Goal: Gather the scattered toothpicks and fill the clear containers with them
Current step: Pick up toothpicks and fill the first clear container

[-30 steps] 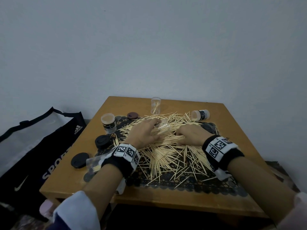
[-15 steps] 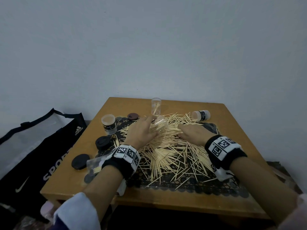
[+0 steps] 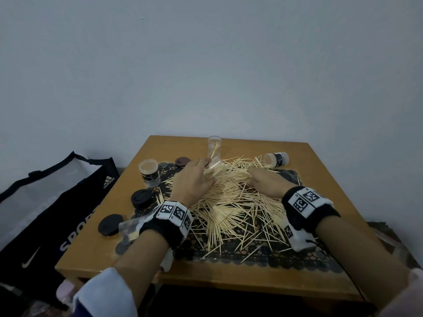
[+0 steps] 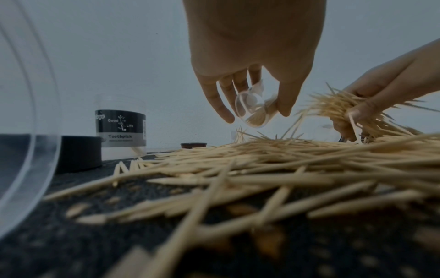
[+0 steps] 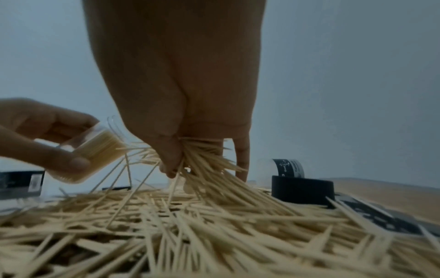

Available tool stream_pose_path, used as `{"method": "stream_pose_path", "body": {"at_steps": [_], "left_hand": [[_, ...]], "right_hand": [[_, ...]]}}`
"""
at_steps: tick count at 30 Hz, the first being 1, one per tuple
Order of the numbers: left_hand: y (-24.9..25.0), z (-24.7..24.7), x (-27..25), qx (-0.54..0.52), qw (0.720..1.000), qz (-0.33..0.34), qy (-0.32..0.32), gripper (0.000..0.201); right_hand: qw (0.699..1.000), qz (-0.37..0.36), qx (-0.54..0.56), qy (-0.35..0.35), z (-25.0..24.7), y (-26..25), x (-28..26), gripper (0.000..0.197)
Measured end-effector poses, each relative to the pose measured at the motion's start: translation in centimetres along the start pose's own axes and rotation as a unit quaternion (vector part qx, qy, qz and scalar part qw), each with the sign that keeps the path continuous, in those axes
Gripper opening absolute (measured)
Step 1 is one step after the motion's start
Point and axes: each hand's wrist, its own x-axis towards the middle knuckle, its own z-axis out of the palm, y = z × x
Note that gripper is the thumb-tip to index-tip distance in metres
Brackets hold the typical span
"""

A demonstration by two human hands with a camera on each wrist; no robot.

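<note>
A wooden table (image 3: pixel 318 161) stands against a pale wall, and a black sports bag (image 3: pixel 45 216) sits on the floor at its left side. A dark lace mat (image 3: pixel 270 255) covers the middle of the table, and the loose pile of toothpicks (image 3: pixel 231 202) is spread across most of it. The head view shows the layout that the wrist views miss: an upright clear tube (image 3: pixel 214 147) with a few sticks in it at the far edge, a labelled jar (image 3: pixel 149 172) standing to the left, another labelled jar (image 3: pixel 275 160) lying on its side at the far right, and three dark lids (image 3: pixel 141 199) along the left of the mat. From above, the left hand (image 3: pixel 194 179) hides most of what it carries; the left wrist view shows its thumb and fingers curled round a small clear container (image 4: pixel 256 109), tilted and lifted above the pile, with toothpicks already inside. The right wrist view shows that container packed with sticks. The right hand (image 5: pixel 176 97) is closed on a bunch of toothpicks (image 5: pixel 204 158) pinched between thumb and fingers, just beside the container's mouth, their lower ends trailing into the pile.
</note>
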Motion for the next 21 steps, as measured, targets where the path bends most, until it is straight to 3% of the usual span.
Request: {"method": "stream_pose_path", "body": {"at_steps": [4,7,17,21], "left_hand": [[0.0,0.0,0.0,-0.003,1.000,-0.008,0.001,0.058],[0.1,0.0,0.0,-0.004,1.000,0.000,-0.006,0.057],[0.2,-0.2,-0.1,0.000,1.000,0.008,-0.016,0.055],[0.5,-0.3,-0.1,-0.007,0.999,0.025,-0.026,0.055]], "right_hand": [[0.990,0.001,0.139,0.002,-0.9,-0.2,-0.4,0.014],[0.983,-0.006,0.182,0.010,-1.6,-0.8,-0.8,0.016],[0.983,-0.001,0.179,0.033,-2.5,-0.4,-0.4,0.014],[0.990,-0.010,0.138,-0.014,-2.6,-1.1,-1.0,0.011]]}}
